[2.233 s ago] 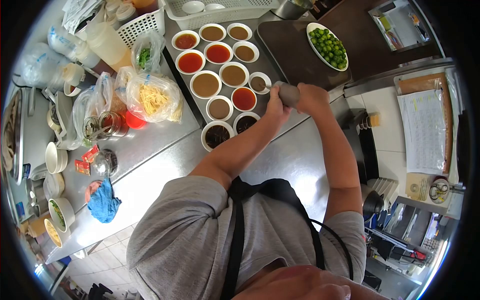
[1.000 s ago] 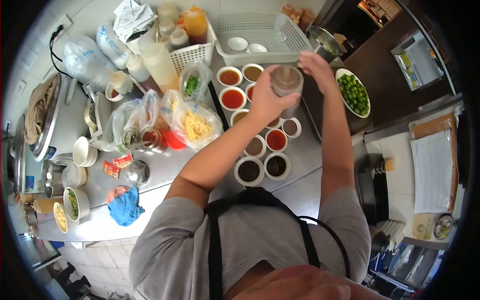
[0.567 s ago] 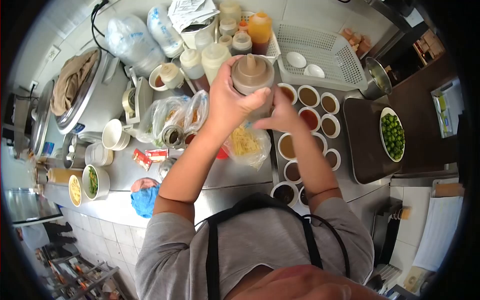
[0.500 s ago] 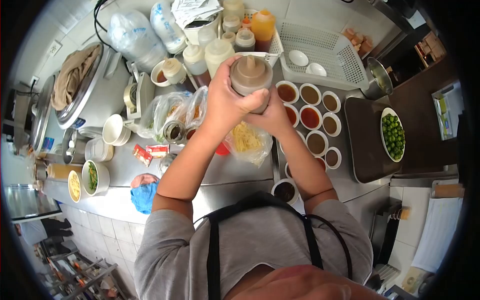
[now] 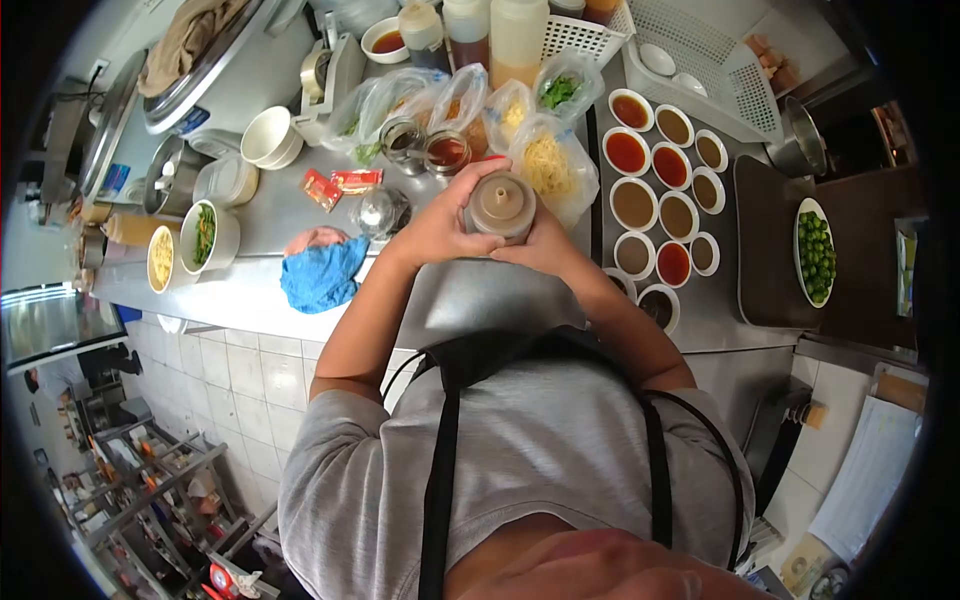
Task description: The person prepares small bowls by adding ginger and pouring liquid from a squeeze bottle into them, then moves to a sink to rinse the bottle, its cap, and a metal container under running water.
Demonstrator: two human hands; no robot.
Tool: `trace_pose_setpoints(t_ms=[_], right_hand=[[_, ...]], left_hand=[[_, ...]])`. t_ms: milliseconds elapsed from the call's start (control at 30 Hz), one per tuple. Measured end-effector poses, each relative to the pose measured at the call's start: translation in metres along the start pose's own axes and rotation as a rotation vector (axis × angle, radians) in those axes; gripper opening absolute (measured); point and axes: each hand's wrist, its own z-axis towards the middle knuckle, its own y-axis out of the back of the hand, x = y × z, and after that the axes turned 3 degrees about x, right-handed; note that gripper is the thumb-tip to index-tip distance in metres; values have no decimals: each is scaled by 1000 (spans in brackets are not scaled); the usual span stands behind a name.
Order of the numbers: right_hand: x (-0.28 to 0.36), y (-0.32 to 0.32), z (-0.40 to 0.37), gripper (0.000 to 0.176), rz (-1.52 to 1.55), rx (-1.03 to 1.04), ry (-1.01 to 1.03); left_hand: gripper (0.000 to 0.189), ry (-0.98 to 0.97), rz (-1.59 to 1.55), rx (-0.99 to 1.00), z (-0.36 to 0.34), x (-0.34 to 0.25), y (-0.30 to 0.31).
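Observation:
A squeeze bottle (image 5: 502,203) with a pale nozzle cap and brownish contents is upright between my two hands, near the counter's front edge. My left hand (image 5: 450,222) wraps its left side, and my right hand (image 5: 545,238) grips it from the right. Just beyond the bottle lies a plastic bag of shredded yellow food (image 5: 550,168). To the right stand several small white bowls of red and brown sauce (image 5: 633,203). An open jar of dark red sauce (image 5: 447,152) is left of the bag.
Left on the counter are a blue cloth (image 5: 325,274), a glass jar (image 5: 382,212), red packets (image 5: 322,190) and white bowls (image 5: 272,138). At right, a brown tray (image 5: 765,240) bears a dish of small green fruits (image 5: 817,255). Tall bottles (image 5: 518,40) and a white basket (image 5: 690,50) stand behind.
Both hands have drawn the squeeze bottle down and closer to my body. The view has tilted downward, and the sauce bowls and the bag now show more fully.

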Motion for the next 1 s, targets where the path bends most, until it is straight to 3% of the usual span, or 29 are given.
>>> trace_pose_setpoints(t_ms=[100, 167, 200, 267, 367, 467, 500, 600, 667, 767, 867, 900, 967, 1000], right_hand=[[-4, -10, -2, 86, -117, 22, 37], [-4, -16, -3, 91, -142, 32, 47], [1, -14, -5, 93, -299, 72, 81], [33, -3, -7, 98, -614, 156, 151], [102, 26, 16, 98, -808, 244, 226], [150, 15, 46, 97, -1006, 664, 66], [144, 14, 52, 84, -1056, 749, 81], [131, 4, 58, 68, -1094, 808, 65], [127, -4, 52, 62, -1137, 682, -21], [124, -24, 35, 63, -1215, 353, -215], [119, -42, 25, 64, -1275, 66, -410], [118, -45, 24, 63, -1291, -10, -461], [120, -42, 24, 65, -1345, 74, -406], [121, -38, 27, 66, -1372, 112, -368]], left_hand=[[96, -44, -141, -82, -17, 13, -9], [90, -13, -31, -111, -25, 32, -13], [87, 1, 22, -129, -28, 38, -15], [82, 2, -28, -166, -33, 38, -19], [79, -38, -71, -137, -33, 44, -18], [79, -70, -46, -62, -32, 44, -13], [80, -86, -63, -42, -31, 46, -12], [77, -164, -95, -80, -31, 48, -15], [74, -142, -94, -151, -34, 51, -21], [68, 27, 57, -538, -36, 45, -49], [63, -72, 249, -874, -20, 61, -70], [63, -90, 237, -812, -20, 67, -71], [63, -128, 226, -678, -33, 54, -51], [64, -170, 194, -492, -33, 49, -32]])
